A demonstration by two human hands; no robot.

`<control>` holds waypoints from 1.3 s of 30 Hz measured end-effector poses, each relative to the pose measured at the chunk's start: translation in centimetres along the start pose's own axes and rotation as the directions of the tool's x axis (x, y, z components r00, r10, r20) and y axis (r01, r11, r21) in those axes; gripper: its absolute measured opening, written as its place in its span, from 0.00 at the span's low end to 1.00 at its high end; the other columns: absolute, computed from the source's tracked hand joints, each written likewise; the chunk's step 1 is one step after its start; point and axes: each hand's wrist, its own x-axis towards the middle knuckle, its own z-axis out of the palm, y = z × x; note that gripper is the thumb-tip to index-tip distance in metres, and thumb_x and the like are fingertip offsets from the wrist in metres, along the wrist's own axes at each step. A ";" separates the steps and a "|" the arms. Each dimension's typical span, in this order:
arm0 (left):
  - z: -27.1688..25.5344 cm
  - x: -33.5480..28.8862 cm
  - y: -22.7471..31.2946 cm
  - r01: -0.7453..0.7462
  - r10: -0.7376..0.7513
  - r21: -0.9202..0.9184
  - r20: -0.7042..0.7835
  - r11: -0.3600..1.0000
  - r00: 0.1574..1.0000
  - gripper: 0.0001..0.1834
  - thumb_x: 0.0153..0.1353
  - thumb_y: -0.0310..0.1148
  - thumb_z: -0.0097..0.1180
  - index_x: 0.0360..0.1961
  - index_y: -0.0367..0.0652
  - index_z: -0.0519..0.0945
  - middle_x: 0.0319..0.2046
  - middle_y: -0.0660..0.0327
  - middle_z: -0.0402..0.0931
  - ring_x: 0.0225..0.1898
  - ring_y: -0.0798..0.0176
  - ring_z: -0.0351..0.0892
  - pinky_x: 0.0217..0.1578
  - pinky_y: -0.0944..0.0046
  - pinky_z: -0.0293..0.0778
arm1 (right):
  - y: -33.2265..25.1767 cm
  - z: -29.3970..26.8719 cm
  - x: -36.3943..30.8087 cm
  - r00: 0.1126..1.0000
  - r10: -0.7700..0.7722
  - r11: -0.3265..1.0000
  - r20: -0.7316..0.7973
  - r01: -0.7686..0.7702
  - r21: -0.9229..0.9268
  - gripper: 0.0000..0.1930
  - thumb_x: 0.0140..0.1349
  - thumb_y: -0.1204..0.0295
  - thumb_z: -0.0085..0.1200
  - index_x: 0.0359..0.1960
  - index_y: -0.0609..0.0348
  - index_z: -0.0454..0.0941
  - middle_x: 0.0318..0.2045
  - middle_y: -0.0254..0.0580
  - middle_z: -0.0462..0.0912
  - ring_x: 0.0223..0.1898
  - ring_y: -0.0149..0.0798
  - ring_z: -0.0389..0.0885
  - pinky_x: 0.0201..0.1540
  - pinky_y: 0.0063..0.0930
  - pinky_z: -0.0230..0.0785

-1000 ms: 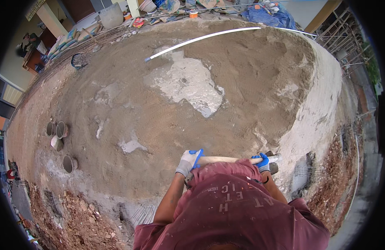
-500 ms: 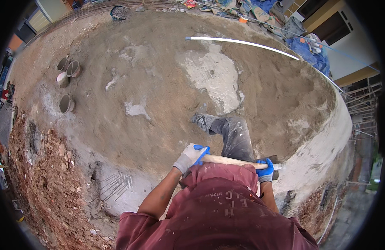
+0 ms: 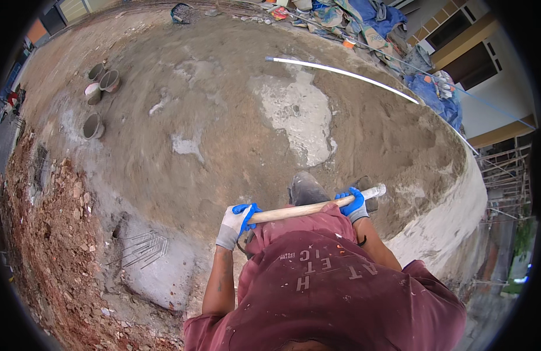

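Note:
A pale wooden tool handle (image 3: 294, 212) lies slantwise across the front of my body, its right end higher and caked whitish. My left hand (image 3: 236, 225), in a white and blue glove, grips it near its left end. My right hand (image 3: 353, 203), gloved the same way, is wrapped round it near the right end. Behind that end shows a dark shape (image 3: 372, 205); I cannot tell whether it is the tool's blade or my shoe. My bent knee (image 3: 307, 188) in grey trousers shows just beyond the handle.
Brown sandy mortar covers the ground, with a wet grey patch (image 3: 300, 114) ahead. A white pipe (image 3: 352, 77) lies past it. Several buckets (image 3: 93, 126) stand at left. Steel bars (image 3: 146, 248) stick out near the rubble (image 3: 65, 257). Sacks and blue tarps (image 3: 379, 20) lie far right.
Both hands and the handle have shifted left, and the handle now slopes up to the right. My stretched-out leg has drawn back, leaving the knee in view. The view has turned slightly.

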 end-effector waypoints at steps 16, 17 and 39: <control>23.7 3.2 -0.3 0.149 -0.147 0.291 -0.030 0.945 0.989 0.17 0.64 0.40 0.57 0.37 0.33 0.83 0.29 0.59 0.83 0.24 0.69 0.79 0.24 0.70 0.76 | -8.4 -22.4 15.2 0.974 0.219 0.961 0.051 -0.224 0.162 0.09 0.53 0.67 0.50 0.18 0.52 0.66 0.16 0.42 0.69 0.21 0.46 0.70 0.41 0.50 0.71; 26.3 3.6 -1.0 0.145 -0.145 0.324 -0.024 0.935 0.989 0.18 0.64 0.41 0.57 0.37 0.33 0.83 0.28 0.60 0.82 0.24 0.69 0.79 0.23 0.70 0.75 | -10.0 -24.7 15.0 0.948 0.311 0.910 0.069 -0.318 0.267 0.10 0.53 0.67 0.49 0.17 0.50 0.64 0.15 0.39 0.68 0.20 0.43 0.68 0.38 0.47 0.70; 41.7 5.2 -3.7 0.185 -0.231 0.476 0.039 0.859 0.972 0.16 0.65 0.42 0.57 0.38 0.38 0.84 0.23 0.61 0.80 0.18 0.71 0.76 0.18 0.71 0.72 | -17.3 -36.0 17.8 0.954 0.299 0.880 0.008 -0.279 0.385 0.11 0.53 0.65 0.50 0.20 0.47 0.60 0.15 0.32 0.64 0.18 0.38 0.65 0.33 0.37 0.69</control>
